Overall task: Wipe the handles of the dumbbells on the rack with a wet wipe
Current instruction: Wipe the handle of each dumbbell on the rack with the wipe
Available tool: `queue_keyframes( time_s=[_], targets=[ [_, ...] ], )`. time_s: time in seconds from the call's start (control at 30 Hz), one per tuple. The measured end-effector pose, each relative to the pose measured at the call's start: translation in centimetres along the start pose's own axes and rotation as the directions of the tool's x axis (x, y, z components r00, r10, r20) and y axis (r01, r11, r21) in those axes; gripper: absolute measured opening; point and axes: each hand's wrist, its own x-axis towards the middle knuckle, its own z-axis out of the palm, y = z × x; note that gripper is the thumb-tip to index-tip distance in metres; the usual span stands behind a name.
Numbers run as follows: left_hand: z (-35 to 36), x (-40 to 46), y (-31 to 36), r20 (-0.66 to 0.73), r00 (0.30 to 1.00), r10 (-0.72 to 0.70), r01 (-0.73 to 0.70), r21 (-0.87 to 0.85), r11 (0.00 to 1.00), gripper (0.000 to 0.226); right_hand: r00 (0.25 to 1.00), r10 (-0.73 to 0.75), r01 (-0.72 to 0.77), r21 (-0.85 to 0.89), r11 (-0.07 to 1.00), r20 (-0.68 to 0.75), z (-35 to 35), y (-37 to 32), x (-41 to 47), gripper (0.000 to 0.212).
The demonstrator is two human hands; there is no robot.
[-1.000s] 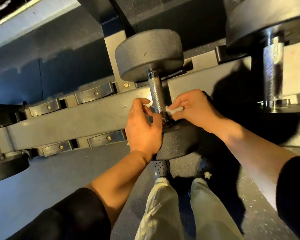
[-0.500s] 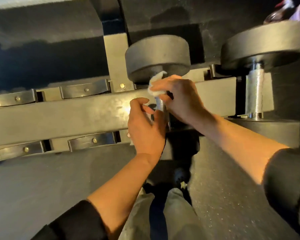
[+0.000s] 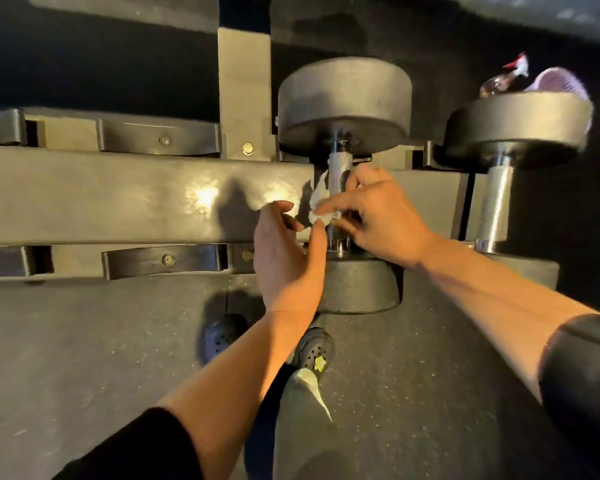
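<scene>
A black dumbbell (image 3: 345, 98) lies across the rack (image 3: 136, 195), its knurled steel handle (image 3: 338, 168) running front to back. My right hand (image 3: 385, 216) pinches a white wet wipe (image 3: 321, 202) against the left side of the handle's lower half. My left hand (image 3: 288, 261) hovers just left of the handle, fingers loosely curled, thumb tip near the wipe; it grips nothing. A second dumbbell (image 3: 516, 123) with a bare steel handle (image 3: 496, 202) rests to the right.
Empty rubber cradles (image 3: 160, 138) line the rack rails to the left. A purple item (image 3: 555, 81) and a small bottle lie behind the right dumbbell. My feet in black shoes (image 3: 314, 349) stand on the speckled floor below.
My right hand has slid the wipe down the handle from its top end to the lower half. My left hand has come off the handle and opened a little.
</scene>
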Motion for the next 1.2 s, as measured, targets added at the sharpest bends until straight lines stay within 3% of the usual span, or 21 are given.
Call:
queue_keyframes(
  time_s=[0.13,0.2,0.3,0.43,0.53,0.73,0.87,1.07,1.2],
  targets=[
    [-0.4,-0.1,0.1,0.005,0.999,-0.044,0.044,-0.049,0.998,0.032,0.984,0.053,-0.063,0.055,0.997,0.168,-0.7,-0.6,-0.6,0.039],
    [-0.2,0.2,1.2,-0.016,1.000,-0.016,0.015,-0.062,0.998,0.033,0.980,0.115,-0.135,0.114,0.984,0.162,-1.2,-0.9,-1.1,0.039],
    [0.7,0.4,3.2,-0.023,0.999,0.024,-0.027,-0.146,0.989,0.032,0.966,0.255,-0.235,0.259,0.937,-0.043,-1.8,-0.5,-2.3,0.033],
    [2.7,-0.1,5.2,-0.010,0.993,0.119,-0.119,-0.175,0.977,0.021,0.874,0.414,-0.316,0.350,0.882,-0.255,-3.2,1.5,-4.6,0.031],
    [4.6,-1.4,6.6,0.026,0.991,0.130,-0.124,-0.175,0.977,0.030,0.843,0.452,-0.373,0.289,0.882,-0.291,-4.4,3.8,-6.9,0.030],
    [10.4,-4.6,8.6,0.199,0.964,0.177,-0.146,-0.161,0.976,0.023,0.815,0.446,-0.411,0.173,0.895,-0.370,-6.1,9.8,-11.6,0.032],
    [15.2,-6.6,8.0,0.207,0.968,0.141,-0.127,-0.078,0.989,0.023,0.852,0.312,-0.350,-0.013,0.937,-0.421,-6.5,13.2,-11.2,0.039],
    [18.4,-7.4,8.1,0.141,0.986,0.089,-0.082,-0.053,0.995,0.011,0.960,0.158,-0.231,-0.342,0.911,-0.229,-6.8,17.2,-8.6,0.029],
    [18.8,-7.2,7.5,0.098,0.994,0.057,-0.056,-0.015,0.998,0.019,0.981,0.104,-0.158,-0.351,0.923,-0.166,-6.8,18.1,-9.9,0.035]
  ],
)
